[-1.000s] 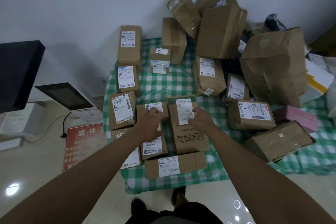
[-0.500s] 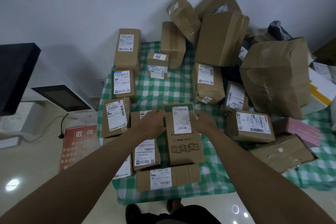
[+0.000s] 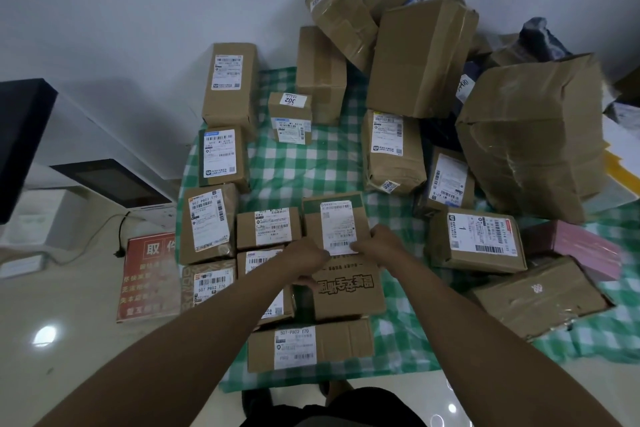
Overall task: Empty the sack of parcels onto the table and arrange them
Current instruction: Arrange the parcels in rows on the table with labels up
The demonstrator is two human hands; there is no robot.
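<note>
A long cardboard box point(image 3: 346, 291) with a white label and printed characters lies on the green checked tablecloth point(image 3: 301, 173), in a row of labelled parcels. My left hand point(image 3: 306, 263) grips its left edge at mid-length. My right hand point(image 3: 379, 246) holds it from the right, fingertips on the bottom of the label. A small labelled box point(image 3: 268, 227) sits just left of it, and a flat box point(image 3: 311, 345) lies across its near end. No sack is clearly in view.
Several labelled boxes point(image 3: 221, 156) line the left edge of the cloth. A loose pile of bigger boxes point(image 3: 415, 59) and a crumpled brown parcel point(image 3: 533, 135) fills the back right, beside a pink parcel point(image 3: 581, 246). On the floor at left lies a red sign point(image 3: 145, 277).
Both hands have slid back along the printed box, from its far end to its middle. The view has shifted slightly.
</note>
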